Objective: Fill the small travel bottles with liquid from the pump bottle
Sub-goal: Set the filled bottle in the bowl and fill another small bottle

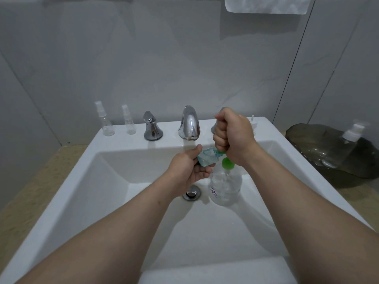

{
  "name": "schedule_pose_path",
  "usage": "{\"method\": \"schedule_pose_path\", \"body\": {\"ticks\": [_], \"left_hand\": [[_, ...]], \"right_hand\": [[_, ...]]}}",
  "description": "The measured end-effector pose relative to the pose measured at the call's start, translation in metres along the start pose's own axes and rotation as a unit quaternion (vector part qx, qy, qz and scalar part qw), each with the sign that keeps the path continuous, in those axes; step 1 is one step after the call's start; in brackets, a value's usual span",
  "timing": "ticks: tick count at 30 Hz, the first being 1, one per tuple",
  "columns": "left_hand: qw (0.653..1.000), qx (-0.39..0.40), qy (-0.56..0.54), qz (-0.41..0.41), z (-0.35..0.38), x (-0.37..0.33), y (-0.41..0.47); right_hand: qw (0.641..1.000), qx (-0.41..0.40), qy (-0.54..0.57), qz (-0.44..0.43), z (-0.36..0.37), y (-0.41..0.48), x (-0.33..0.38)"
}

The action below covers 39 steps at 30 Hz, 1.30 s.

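One pump bottle (225, 185) stands in the white sink (82, 181) beside the single drain (191, 193). It is clear with a green collar, and the purple handwriting on its side is too small to read. The right hand (233, 136) is a closed fist wrapped round the pump head. The left hand (187, 167) grips one small travel bottle (207, 158), tilted, with its mouth at the teal nozzle.

On the rear ledge there is one chrome spout (189, 123) and two handles, the left handle (152, 127) and the right handle (214, 128), which is half hidden. Left of them stand two more bottles, a taller spray bottle (103, 119) and a shorter spray bottle (128, 120). One loose spray top (253, 121) lies at the right.

On the surface at the right, one dark tray (307, 136) holds one clear dispenser bottle (342, 146). One white towel (266, 5) hangs above.
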State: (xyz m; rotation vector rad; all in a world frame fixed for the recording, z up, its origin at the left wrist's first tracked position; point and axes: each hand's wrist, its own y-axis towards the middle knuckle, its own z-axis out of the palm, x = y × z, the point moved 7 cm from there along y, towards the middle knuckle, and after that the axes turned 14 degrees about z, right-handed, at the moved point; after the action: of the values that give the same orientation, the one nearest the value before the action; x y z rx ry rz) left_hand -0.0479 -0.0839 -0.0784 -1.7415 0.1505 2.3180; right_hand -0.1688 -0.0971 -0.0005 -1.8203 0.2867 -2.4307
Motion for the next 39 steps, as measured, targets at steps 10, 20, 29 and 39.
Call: {"method": "schedule_pose_path", "body": {"ticks": [10,20,29,39], "left_hand": [[1.000,-0.007,-0.005,-0.014,-0.002,0.005,-0.001],[1.000,-0.006,-0.001,-0.031,-0.002,0.009,-0.006],[1.000,-0.009,-0.007,-0.014,-0.001,0.003,-0.002],[1.000,-0.010,-0.012,-0.016,-0.003,0.005,-0.001]], "right_hand": [[1.000,-0.013,-0.002,0.005,0.001,0.000,-0.007],[1.000,-0.017,-0.007,0.022,-0.003,0.004,-0.017],[1.000,-0.008,-0.001,0.009,-0.001,0.001,-0.005],[1.000,-0.012,-0.009,0.004,0.000,0.000,-0.005]]}}
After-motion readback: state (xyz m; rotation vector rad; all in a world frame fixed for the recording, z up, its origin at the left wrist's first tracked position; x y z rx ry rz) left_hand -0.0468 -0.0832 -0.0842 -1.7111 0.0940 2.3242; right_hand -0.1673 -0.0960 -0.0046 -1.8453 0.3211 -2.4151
